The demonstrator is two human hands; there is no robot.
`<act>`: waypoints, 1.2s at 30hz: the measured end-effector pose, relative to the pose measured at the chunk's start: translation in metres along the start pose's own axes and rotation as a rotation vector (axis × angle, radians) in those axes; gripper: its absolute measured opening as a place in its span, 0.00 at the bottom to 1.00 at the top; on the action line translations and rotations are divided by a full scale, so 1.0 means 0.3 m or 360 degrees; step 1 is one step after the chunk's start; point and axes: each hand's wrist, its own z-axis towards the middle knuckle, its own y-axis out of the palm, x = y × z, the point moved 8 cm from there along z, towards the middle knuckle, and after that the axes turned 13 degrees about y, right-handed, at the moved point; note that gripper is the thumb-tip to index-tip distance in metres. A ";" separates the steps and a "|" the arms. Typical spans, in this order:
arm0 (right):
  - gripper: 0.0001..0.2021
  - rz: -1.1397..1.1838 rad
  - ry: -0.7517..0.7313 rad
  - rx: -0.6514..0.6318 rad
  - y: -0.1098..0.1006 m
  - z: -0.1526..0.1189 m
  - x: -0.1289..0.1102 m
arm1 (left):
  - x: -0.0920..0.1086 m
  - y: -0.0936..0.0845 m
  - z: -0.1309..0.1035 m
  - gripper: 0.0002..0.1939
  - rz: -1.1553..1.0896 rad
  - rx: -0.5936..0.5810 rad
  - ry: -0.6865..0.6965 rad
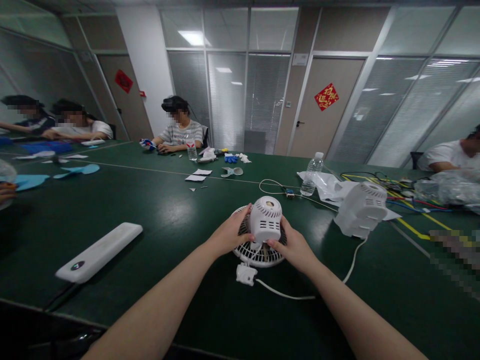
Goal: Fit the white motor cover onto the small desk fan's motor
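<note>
Green table: we listed the contents below by its edges.

White vented housing, one: it stood upright on a round white grille, near the table's near edge. Left hand: we found it gripping the housing's left side, fingers and thumb curved inward. Right hand: it gripped the opposite side, thumb at the lower front.

Small white fitting, one: it lay at the grille's rim, on the side facing the near edge; we could not tell whether the two touched. White cable, one: we traced it from beside the fitting to the right forearm.

White slotted base, one: it stood right of the hands, farther from the near edge, with a clear bottle and crumpled white sheeting just beyond it.

Long white device, one, round dark button: it lay slantwise left of the hands, close to the near edge.

Towards the far edge we counted two white papers, a pale fan blade, blue gloves and a second bottle. A person in a striped top sat at that edge.
</note>
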 end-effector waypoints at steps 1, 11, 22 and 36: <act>0.39 -0.0016 0.0001 0.0000 -0.001 0.000 -0.001 | -0.001 0.001 0.000 0.48 0.0004 0.0005 0.0007; 0.42 -0.0096 0.0027 -0.0019 -0.001 0.010 0.015 | 0.002 0.000 0.006 0.45 0.0034 -0.0043 0.0041; 0.44 0.0018 0.0005 -0.0068 -0.004 0.010 0.021 | 0.016 -0.004 -0.001 0.46 0.0008 -0.0077 0.0063; 0.40 0.0285 -0.0113 -0.0171 -0.016 0.003 0.051 | -0.009 -0.007 -0.003 0.51 0.0035 -0.0016 0.0054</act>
